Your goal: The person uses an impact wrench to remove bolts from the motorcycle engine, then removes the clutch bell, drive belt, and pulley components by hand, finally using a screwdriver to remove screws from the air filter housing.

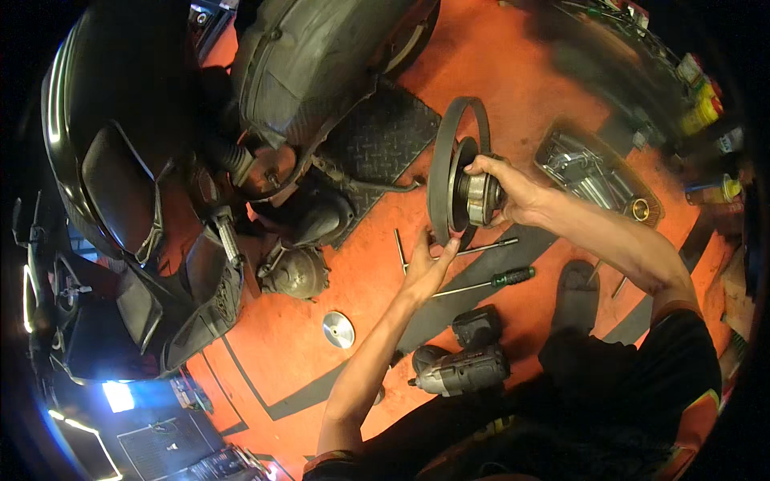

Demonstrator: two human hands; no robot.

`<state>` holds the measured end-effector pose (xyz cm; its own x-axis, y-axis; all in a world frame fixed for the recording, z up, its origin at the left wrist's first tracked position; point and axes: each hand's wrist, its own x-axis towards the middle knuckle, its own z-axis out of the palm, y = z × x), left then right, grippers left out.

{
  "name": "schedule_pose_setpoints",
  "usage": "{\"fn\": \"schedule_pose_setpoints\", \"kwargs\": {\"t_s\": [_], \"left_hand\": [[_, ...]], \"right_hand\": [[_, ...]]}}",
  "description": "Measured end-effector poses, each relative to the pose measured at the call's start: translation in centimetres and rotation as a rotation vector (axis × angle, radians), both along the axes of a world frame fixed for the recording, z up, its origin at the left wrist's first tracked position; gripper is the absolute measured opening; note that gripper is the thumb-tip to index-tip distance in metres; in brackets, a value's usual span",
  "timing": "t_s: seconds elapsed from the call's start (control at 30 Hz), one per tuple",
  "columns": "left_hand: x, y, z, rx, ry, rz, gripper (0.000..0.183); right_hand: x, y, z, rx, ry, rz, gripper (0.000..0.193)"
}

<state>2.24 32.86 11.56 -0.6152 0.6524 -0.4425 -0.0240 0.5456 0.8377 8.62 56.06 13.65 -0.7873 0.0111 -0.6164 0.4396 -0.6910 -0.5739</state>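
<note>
Lots of orange floor (pixel 297 345) shows, and one big dark scooter (pixel 128 180) stands on it at the left. A tray (pixel 655 212) of metal tools (pixel 593 190) sits at the right. A black belt (pixel 439 180) is held up in the middle, looped around a round metal part (pixel 477 200). The right hand (pixel 515 191) grips that metal part. The left hand (pixel 429 266) touches the bottom of the belt, but I cannot tell if it squeezes. Below lie a gray power tool (pixel 465 373), a green-handled screwdriver (pixel 513 276) and a shiny disc (pixel 338 329).
</note>
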Motion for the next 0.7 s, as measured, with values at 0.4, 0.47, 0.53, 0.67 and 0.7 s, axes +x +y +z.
{"fn": "schedule_pose_setpoints", "kwargs": {"t_s": [0.4, 0.47, 0.53, 0.67, 0.7], "left_hand": [[-3.5, -7.7, 12.9, 0.155, 0.159, 0.303, 0.024], [-2.4, -11.1, 16.3, -0.020, 0.298, 0.262, 0.028], [-0.9, -15.4, 19.5, -0.142, 0.360, 0.251, 0.027], [3.5, -24.0, 22.8, -0.016, 0.551, 0.562, 0.026], [5.0, -26.1, 23.2, 0.086, 0.550, 0.697, 0.031]], "right_hand": [[-0.6, -3.4, -0.8, 1.025, 0.340, 0.390, 0.100], [-0.2, -3.9, -1.0, 1.006, 0.297, 0.569, 0.106], [-0.1, -4.7, -1.2, 1.160, 0.330, 0.682, 0.107], [-0.9, -7.4, -1.0, 1.389, 0.332, 0.950, 0.105], [-1.2, -8.2, -0.9, 1.286, 0.320, 0.992, 0.102]]}}
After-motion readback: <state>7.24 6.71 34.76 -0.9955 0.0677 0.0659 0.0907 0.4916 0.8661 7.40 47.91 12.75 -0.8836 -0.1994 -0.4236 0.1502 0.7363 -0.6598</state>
